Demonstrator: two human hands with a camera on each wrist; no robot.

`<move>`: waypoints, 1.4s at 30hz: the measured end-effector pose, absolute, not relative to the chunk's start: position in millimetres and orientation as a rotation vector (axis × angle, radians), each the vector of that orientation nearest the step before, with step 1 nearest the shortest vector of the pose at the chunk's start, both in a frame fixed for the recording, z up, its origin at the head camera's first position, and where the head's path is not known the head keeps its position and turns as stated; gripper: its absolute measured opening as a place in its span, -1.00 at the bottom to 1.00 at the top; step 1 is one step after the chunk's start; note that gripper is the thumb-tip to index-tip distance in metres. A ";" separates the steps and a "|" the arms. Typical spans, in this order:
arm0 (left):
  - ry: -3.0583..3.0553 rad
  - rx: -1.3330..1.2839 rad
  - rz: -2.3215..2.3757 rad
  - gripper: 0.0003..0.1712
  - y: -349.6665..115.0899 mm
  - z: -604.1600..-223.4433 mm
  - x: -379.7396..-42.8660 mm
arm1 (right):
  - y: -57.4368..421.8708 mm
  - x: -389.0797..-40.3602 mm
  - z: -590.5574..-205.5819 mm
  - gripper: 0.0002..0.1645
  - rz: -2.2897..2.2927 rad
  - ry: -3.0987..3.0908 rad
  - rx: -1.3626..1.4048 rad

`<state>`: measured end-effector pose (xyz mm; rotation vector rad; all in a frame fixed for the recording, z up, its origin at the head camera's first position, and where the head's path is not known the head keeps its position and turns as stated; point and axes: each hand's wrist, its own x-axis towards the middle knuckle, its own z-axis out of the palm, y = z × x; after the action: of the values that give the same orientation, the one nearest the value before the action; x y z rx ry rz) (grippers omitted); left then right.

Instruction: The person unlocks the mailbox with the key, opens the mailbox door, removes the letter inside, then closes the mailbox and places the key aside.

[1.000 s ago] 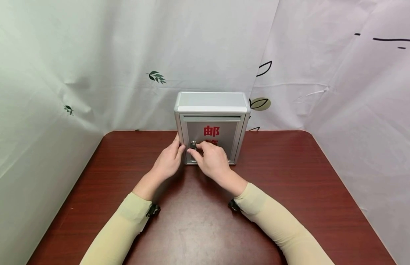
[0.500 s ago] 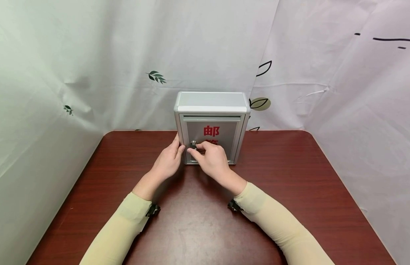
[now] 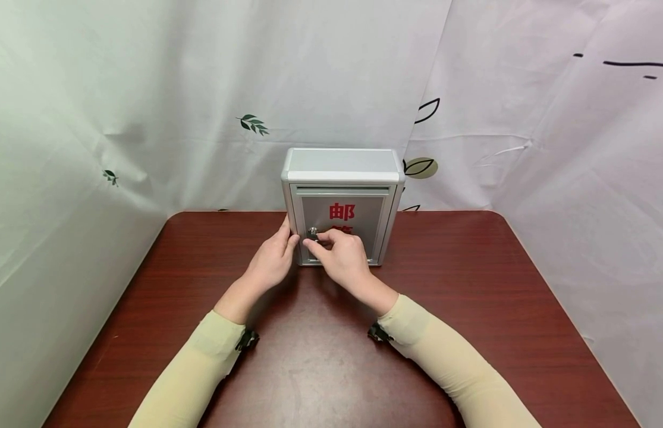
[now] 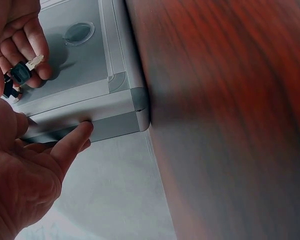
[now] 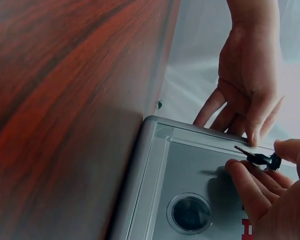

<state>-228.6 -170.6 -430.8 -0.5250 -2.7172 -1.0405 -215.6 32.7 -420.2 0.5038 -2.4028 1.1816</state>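
A silver metal mailbox (image 3: 342, 165) with red characters on its front stands upright on the table. My left hand (image 3: 272, 258) rests against its left side, fingers mostly straight and thumb at the front edge. At the round lock (image 3: 313, 230) on the front, my right hand (image 3: 347, 255) pinches a black-headed key between thumb and index finger. Another key (image 4: 22, 73) on the same bunch dangles with its metal blade bare beside the right fingers. From the right wrist, that hanging key (image 5: 258, 158) shows its blade pointing away. Whether the pinched key sits in the lock is hidden.
The reddish-brown table (image 3: 459, 297) reaches out to both sides of the mailbox. White curtains (image 3: 213, 71) printed with leaves stand close behind it and along the sides. A round window (image 5: 190, 213) is set low in the mailbox front.
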 end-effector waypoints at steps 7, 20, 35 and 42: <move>-2.724 -0.525 -1.055 -0.20 -170.9 -430.5 -227.9 | 32.5 -217.2 -422.1 -0.63 1.277 -2.399 0.481; -2.725 -0.517 -1.047 -0.21 -171.5 -431.0 -228.3 | 30.7 -218.1 -423.6 -0.65 1.779 -2.369 0.369; -2.713 -0.545 -1.056 -0.25 -172.4 -431.4 -229.0 | 26.9 -223.8 -434.2 -0.72 2.615 -1.927 0.329; -2.700 -0.547 -1.074 -0.26 -174.0 -431.9 -230.0 | 25.4 -222.3 -433.6 -0.73 2.827 -1.814 0.256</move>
<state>-230.0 -174.0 -431.9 -0.5468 -2.7003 -1.0743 -222.3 25.4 -433.6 0.2558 -1.8145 2.8274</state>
